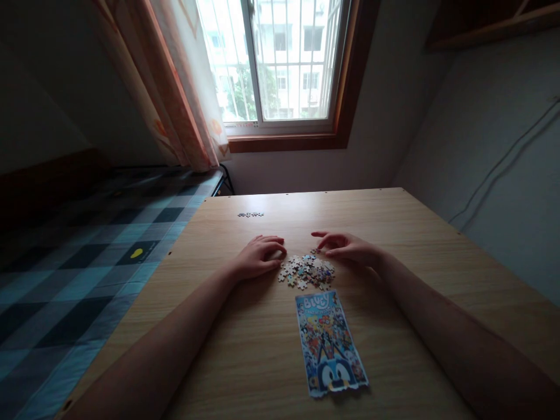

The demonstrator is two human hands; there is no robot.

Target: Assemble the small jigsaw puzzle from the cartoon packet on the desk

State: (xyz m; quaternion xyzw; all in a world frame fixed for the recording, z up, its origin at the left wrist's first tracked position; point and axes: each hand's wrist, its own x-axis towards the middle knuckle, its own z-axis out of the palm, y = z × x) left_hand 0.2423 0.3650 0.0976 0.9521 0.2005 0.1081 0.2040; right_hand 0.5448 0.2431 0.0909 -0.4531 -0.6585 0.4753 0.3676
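A small heap of loose jigsaw pieces (307,271) lies in the middle of a light wooden table (437,262). My left hand (259,256) rests palm down on the table just left of the heap, fingers loosely curled and holding nothing. My right hand (345,246) hovers at the heap's upper right edge, fingers spread and reaching toward the pieces. In front of the heap, nearer to me, lies a colourful cartoon puzzle picture card (329,343) with a torn lower edge.
A short row of joined puzzle pieces (251,214) sits at the table's far left. A bed with a blue checked cover (83,262) stands left of the table. A barred window (280,64) and a curtain (184,87) are behind; a wall is on the right.
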